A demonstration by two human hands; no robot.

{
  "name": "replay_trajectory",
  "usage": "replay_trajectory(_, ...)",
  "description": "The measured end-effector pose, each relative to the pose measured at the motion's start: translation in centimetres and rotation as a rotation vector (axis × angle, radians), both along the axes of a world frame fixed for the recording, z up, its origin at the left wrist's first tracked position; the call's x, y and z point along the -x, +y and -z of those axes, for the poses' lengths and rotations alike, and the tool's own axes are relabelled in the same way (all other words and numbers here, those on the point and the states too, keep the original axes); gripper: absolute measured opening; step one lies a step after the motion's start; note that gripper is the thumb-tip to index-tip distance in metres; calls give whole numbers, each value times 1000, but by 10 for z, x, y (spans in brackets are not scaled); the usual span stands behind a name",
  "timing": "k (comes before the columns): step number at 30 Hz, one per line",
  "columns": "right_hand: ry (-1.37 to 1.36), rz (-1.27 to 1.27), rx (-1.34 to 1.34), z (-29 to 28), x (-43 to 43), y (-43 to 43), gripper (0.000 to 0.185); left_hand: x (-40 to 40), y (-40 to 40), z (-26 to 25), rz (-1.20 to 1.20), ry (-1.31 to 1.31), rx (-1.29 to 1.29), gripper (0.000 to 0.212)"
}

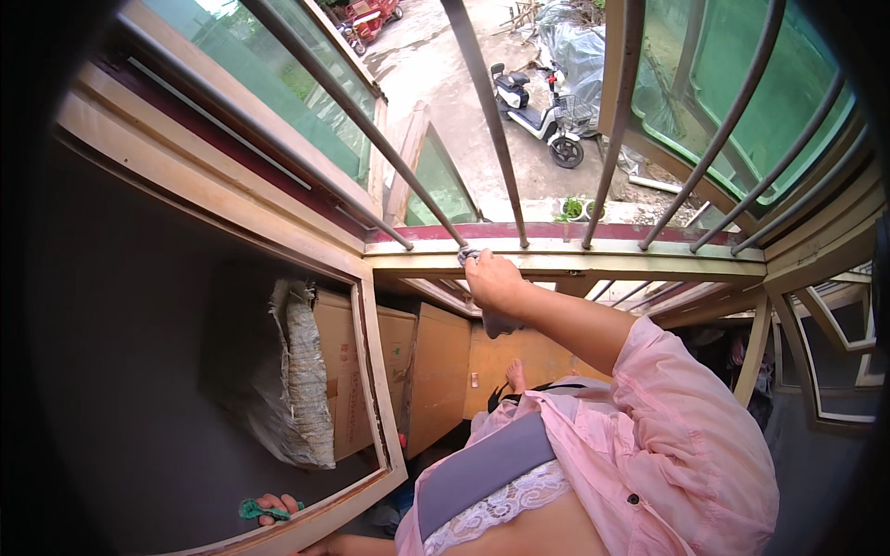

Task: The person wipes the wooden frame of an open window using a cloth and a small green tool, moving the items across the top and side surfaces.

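Note:
My right hand [492, 281] grips a grey cloth [502, 325]. Part of the cloth is pressed around the foot of a metal window bar [487, 118], on the cream wooden sill rail [556, 263]; the rest hangs below my palm. At the lower left, my left hand [278, 506] reaches around the edge of an open wooden casement frame [389, 479]. Its fingers are curled on a crumpled green pad or cloth [257, 511]; the frame hides much of that hand.
Behind the open casement lean cardboard sheets [354, 375] and a frayed woven sack [302, 375]. Green-tinted window panes [786, 104] swing outward beyond the bars. Outside stand a white electric scooter [535, 115] and potted plants [573, 208]. More open casements [834, 347] are at the right.

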State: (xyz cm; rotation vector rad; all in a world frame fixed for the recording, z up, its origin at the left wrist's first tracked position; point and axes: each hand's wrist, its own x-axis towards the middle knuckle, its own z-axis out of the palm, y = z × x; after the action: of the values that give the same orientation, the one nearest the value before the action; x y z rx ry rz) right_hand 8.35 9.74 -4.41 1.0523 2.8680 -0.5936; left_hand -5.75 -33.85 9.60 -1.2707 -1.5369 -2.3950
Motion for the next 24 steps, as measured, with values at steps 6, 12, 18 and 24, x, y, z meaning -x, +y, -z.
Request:
replay_trajectory(6, -173, 229, 120, -29, -137, 24, 27, -75, 58, 8, -300, 74, 14, 85)
replay_trajectory(12, 64, 303, 210, -18, -217, 30, 31, -83, 48, 11, -269, 147, 137, 73)
replay_trajectory(18, 517, 307, 689, -7, -237, 7, 41, -57, 28, 8, -178, 93, 133, 76)
replay_trajectory(24, 688, 226, 1071, -3, -185, -3, 34, 0, -12, -8, -52, -16, 101, 69)
